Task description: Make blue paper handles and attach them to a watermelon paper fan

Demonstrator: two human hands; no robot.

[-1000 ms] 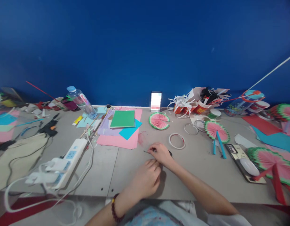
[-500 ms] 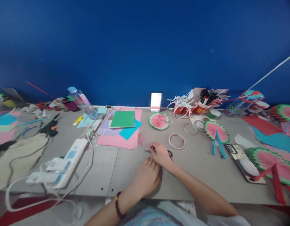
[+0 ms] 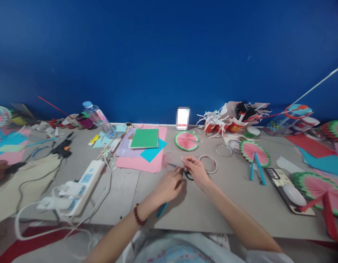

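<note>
My left hand [image 3: 169, 185] is curled shut over the grey table [image 3: 229, 204], and a thin blue stick [image 3: 162, 210] pokes out from under it toward me. My right hand [image 3: 195, 168] sits just to its right, fingers pinched, with the black handle of a pair of scissors [image 3: 188, 175] under its thumb. The thin blade points left toward the pink paper. The two hands almost touch. A white tape ring [image 3: 208, 164] lies right behind the right hand.
Behind the hands lie a stack of pink, green and blue paper [image 3: 143, 149] and a watermelon paper fan [image 3: 186, 141]. A power strip with cables [image 3: 81, 184] and a glue gun [image 3: 61, 148] are at the left. More fans [image 3: 253, 153], a phone [image 3: 278, 179] and cups [image 3: 231, 126] are at the right.
Both hands have moved farther onto the table, toward the pink paper, with the scissors. The blue stick now shows under the left hand.
</note>
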